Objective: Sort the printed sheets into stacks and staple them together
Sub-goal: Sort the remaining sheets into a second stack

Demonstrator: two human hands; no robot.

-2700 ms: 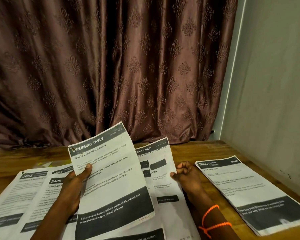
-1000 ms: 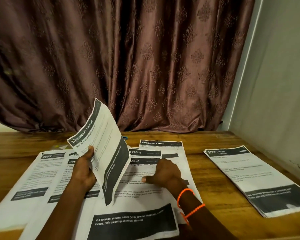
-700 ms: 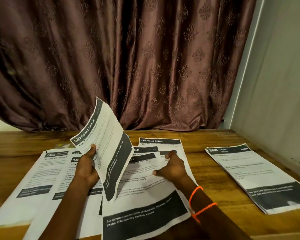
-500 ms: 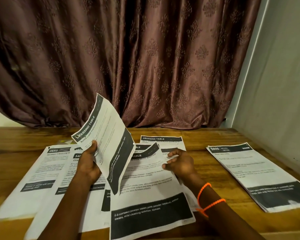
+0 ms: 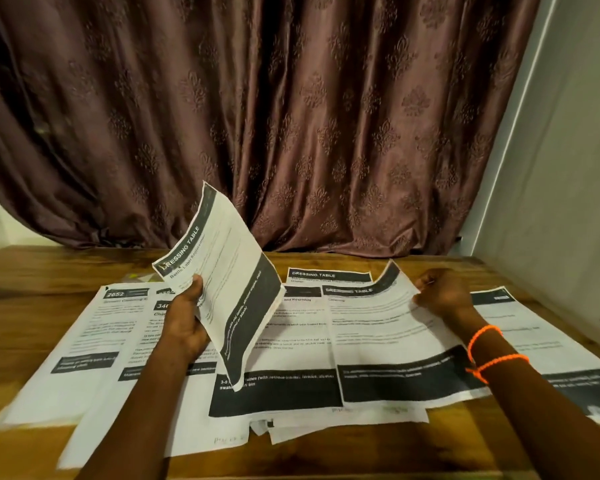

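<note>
Leftmost on the wooden tabletop [image 5: 32, 268] lies a printed sheet headed "2652" [image 5: 94, 344], flat and overlapped on its right edge by a second sheet [image 5: 142, 341] whose header number is partly hidden behind the left forearm. Next, the left hand [image 5: 184, 323] holds a "DRESSING TABLE" sheet [image 5: 229, 282] lifted off the surface and tilted steeply, thumb pressed on its printed face near the header and the fingers curled behind it, so its lower corner hangs over the pages beneath. Under that corner a centre sheet [image 5: 284, 362] lies flat, with a dark band of white text across its bottom, and another "DRESSING TABLE" page [image 5: 329, 274] peeks out beyond it toward the curtain [image 5: 291, 116]. Just right of centre, a further "DRESSING TABLE" sheet [image 5: 392, 341] rests partly on the pile with its top right corner curled upward, and the right hand [image 5: 440, 292] pinches its right edge between thumb and bent fingers; two orange thread bands [image 5: 489, 351] circle that wrist. Farthest right, a separate stack of sheets [image 5: 575, 372] lies flat near the grey wall [image 5: 568, 168], partly hidden by the right forearm.
</note>
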